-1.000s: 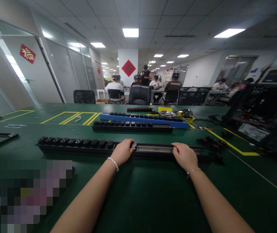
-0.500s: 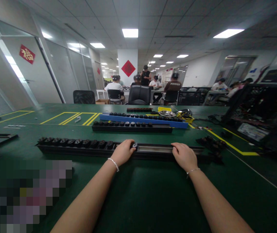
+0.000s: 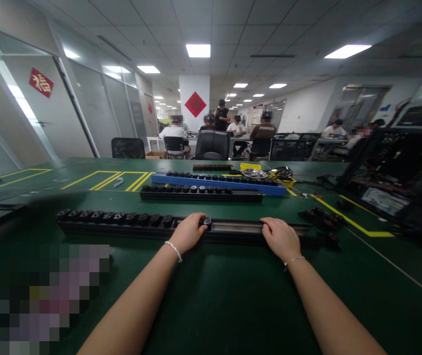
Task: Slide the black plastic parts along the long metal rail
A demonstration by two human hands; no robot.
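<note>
Head view shows a long black rail [image 3: 235,236], right hand [image 3: 281,236] gripping its edge, left hand [image 3: 188,232] pinching a socket [image 3: 207,223], green desk [image 3: 214,296], bright office [image 3: 303,101].

The left hand [image 3: 188,234] and the dark module [image 3: 207,223] at its thumb have shifted slightly right along the black rail [image 3: 238,226]. A blurred dark patch [image 3: 44,198] now covers part of the tabletop [image 3: 214,301] at left.
</note>
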